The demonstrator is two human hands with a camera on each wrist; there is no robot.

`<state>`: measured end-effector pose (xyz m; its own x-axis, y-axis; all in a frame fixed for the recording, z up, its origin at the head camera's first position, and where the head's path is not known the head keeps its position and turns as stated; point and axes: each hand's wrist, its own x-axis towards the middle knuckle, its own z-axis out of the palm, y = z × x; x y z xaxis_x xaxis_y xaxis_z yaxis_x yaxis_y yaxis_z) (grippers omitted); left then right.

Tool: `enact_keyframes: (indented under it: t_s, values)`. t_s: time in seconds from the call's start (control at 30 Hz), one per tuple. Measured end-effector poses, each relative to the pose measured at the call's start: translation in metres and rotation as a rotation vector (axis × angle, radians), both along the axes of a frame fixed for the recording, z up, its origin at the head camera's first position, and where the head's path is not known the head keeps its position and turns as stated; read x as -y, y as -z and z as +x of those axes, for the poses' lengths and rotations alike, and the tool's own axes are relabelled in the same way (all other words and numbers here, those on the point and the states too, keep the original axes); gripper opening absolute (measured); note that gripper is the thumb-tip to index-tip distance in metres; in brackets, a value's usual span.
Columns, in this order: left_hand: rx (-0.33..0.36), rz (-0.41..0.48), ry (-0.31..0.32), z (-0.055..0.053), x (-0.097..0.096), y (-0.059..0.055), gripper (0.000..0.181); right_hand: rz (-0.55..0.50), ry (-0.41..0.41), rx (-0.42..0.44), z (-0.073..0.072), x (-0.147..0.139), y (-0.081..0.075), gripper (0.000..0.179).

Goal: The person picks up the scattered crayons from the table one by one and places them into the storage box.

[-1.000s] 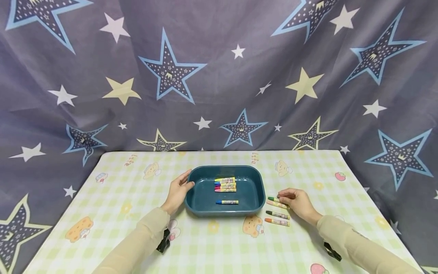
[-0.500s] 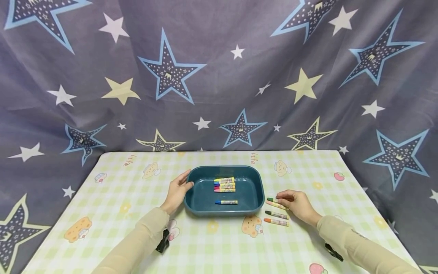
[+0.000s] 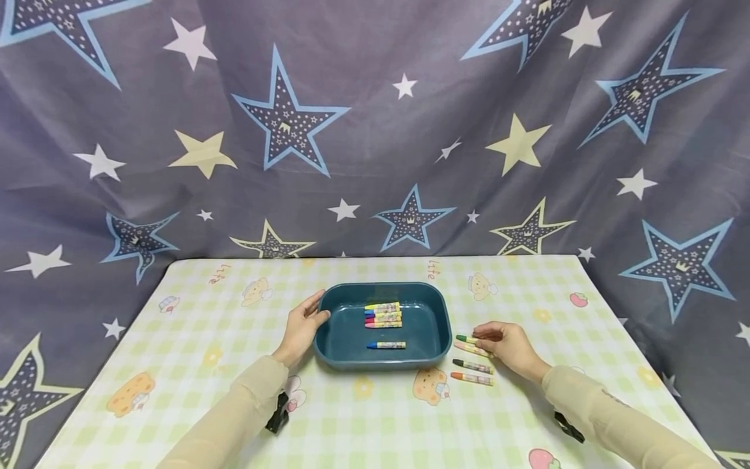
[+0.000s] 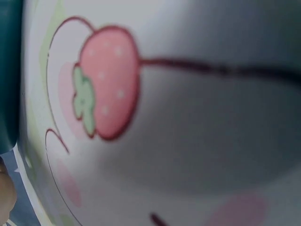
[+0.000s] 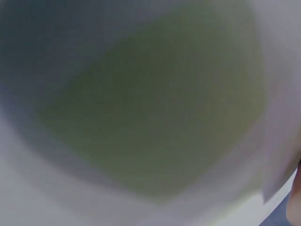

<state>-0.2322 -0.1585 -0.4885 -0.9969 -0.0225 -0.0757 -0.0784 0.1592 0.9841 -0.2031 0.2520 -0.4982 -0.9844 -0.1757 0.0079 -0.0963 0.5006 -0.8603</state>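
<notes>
A blue-green rectangular tray (image 3: 383, 363) stands in the middle of the table in the head view. My left hand (image 3: 301, 331) holds its left end, thumb at the rim and fingers along the outer wall. Right of the tray, my right hand (image 3: 508, 346) pinches a green crayon (image 3: 464, 339), whose rear is hidden by the fingers. Just below it lies a light pink crayon (image 3: 471, 349), partly under the hand. Nearer the front are a dark crayon (image 3: 473, 367) and an orange crayon (image 3: 472, 378). Inside the tray, a blue crayon (image 3: 387, 345) lies apart from a row of several others, including a yellow crayon (image 3: 382, 307).
A checked, cartoon-printed cloth (image 3: 234, 365) covers the table. A grey curtain (image 3: 363, 143) with stars hangs behind its back edge. Both wrist views are mostly blurred cloth; a strip of the tray shows at the left of the left wrist view.
</notes>
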Motion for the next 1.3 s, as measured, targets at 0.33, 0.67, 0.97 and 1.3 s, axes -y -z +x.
enact_keyframes:
  t_s: [0.33,0.67,0.97,1.3]
  values:
    - [0.011,-0.002,-0.004,0.004,0.002,-0.004,0.052,0.082,-0.03,-0.053,-0.001,0.002,0.002,0.019]
    - [0.043,0.038,0.013,0.012,0.001,-0.014,0.052,0.117,-0.017,-0.033,-0.003,0.002,-0.002,0.017]
    - [-0.003,0.005,-0.004,0.004,0.003,-0.002,0.052,0.146,0.002,-0.072,-0.013,-0.003,-0.026,0.018]
    - [-0.007,0.001,-0.01,0.002,-0.001,-0.003,0.052,0.095,0.025,-0.185,-0.025,0.008,-0.076,0.024]
